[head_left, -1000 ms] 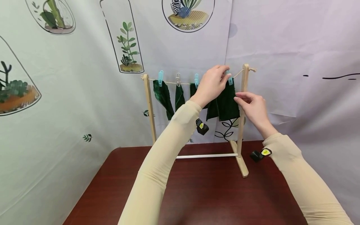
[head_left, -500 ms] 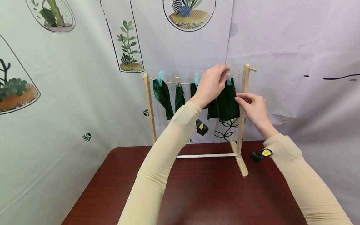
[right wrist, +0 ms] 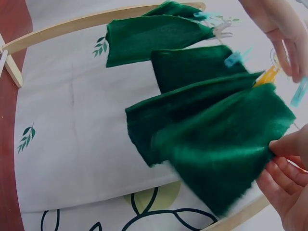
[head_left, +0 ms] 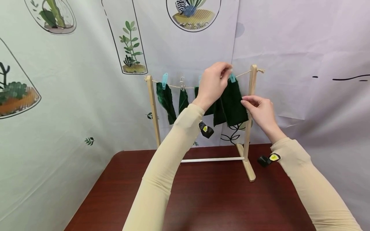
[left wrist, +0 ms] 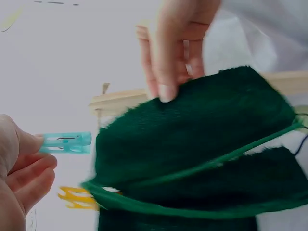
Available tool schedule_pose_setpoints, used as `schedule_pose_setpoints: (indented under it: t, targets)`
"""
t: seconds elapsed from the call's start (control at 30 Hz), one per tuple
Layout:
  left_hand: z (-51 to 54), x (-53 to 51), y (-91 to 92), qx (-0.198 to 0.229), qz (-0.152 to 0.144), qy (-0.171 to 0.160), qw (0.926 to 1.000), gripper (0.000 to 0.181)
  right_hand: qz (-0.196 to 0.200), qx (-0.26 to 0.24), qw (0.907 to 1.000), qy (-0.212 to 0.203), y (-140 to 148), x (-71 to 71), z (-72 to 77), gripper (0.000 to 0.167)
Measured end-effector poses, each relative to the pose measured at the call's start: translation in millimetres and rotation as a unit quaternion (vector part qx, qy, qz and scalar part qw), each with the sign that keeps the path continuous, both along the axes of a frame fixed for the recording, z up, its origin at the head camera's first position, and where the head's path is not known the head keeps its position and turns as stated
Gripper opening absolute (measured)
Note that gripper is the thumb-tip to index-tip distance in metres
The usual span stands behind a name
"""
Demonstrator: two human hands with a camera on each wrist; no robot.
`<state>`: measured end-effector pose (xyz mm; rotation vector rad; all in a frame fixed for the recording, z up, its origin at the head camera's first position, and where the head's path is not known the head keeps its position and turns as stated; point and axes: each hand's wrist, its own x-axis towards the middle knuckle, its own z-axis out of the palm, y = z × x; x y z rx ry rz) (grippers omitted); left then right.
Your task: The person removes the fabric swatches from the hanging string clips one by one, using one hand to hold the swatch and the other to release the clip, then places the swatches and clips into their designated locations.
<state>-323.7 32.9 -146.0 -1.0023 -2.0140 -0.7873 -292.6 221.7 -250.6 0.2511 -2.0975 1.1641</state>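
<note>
My left hand [head_left: 213,84] pinches a light blue clothespin [left wrist: 67,143] just above the line. In the left wrist view a gap separates the pin from the dark green cloth [left wrist: 192,125]. With thumb and fingers, my right hand [head_left: 261,114] pinches the right edge of that cloth [head_left: 235,102], beside the right post. A yellow clothespin [right wrist: 267,76] grips the fold of the same cloth at its left; my left hand hides it in the head view. Further left, more green cloth pieces [head_left: 165,99] hang from the line by clothespins [head_left: 164,81].
The line runs between two wooden posts [head_left: 153,109] of a small rack with a white lower bar [head_left: 214,159]. Its wooden foot [head_left: 247,166] stands on a dark red table [head_left: 208,195]. A plant-printed curtain [head_left: 86,80] hangs close behind.
My left hand has shifted slightly left and up with the blue clothespin, which has come off the cloth. The line and cloths swayed a little. My right hand stays at the cloth's edge.
</note>
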Motion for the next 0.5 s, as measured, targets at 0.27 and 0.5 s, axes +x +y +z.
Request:
schedule_pose_setpoints:
  t: [0.27, 0.5]
  targets:
    - [10.0, 3.3, -8.9, 0.036, 0.005, -0.002, 0.9994, 0.022, 0.016, -0.01, 0.9996, -0.021, 1, 6.6, -2.3, 0.03]
    - [2.1, 2.3, -22.5, 0.037, -0.001, -0.001, 0.9993, 0.024, 0.025, 0.015, 0.9985, -0.047, 5, 14.1, -6.0, 0.034]
